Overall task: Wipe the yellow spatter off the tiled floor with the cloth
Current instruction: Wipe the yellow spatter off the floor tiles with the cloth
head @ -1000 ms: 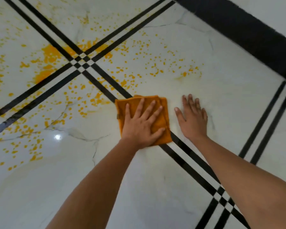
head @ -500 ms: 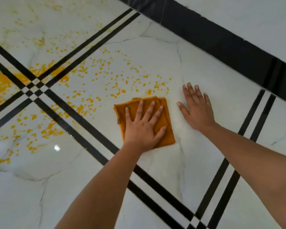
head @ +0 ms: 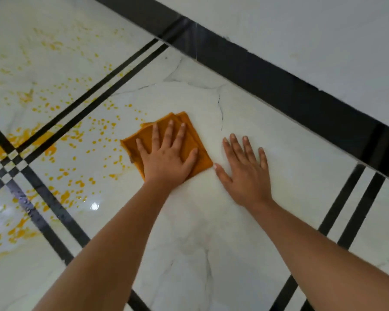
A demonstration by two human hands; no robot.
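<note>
A: Where is the cloth (head: 190,140) found?

B: Just above the middle of the view, folded into an orange square and laid flat on the white tiled floor (head: 211,254). It is covered for the most part by the left hand (head: 166,159), which is pressed palm-down on it with the fingers spread wide and nothing pinched.

A: And the right hand (head: 245,171)?

B: It is laid flat on bare tile at three o'clock from the cloth, just beside it. The fingers are held fairly close together and the thumb is stretched out toward the cloth's near corner; whether that corner is touched cannot be told.

A: Where is the yellow spatter (head: 81,167) seen?

B: From seven to eleven o'clock of the cloth. Scattered drops are seen right up to the cloth's left edge, and heavier blotches are gathered farther out at nine o'clock, by the crossing of the black inlay lines (head: 54,205). The tile at three to six o'clock of the cloth looks clean.

A: What is seen beyond the hands?

B: A broad black border band (head: 279,84) is run across from twelve to three o'clock.
</note>
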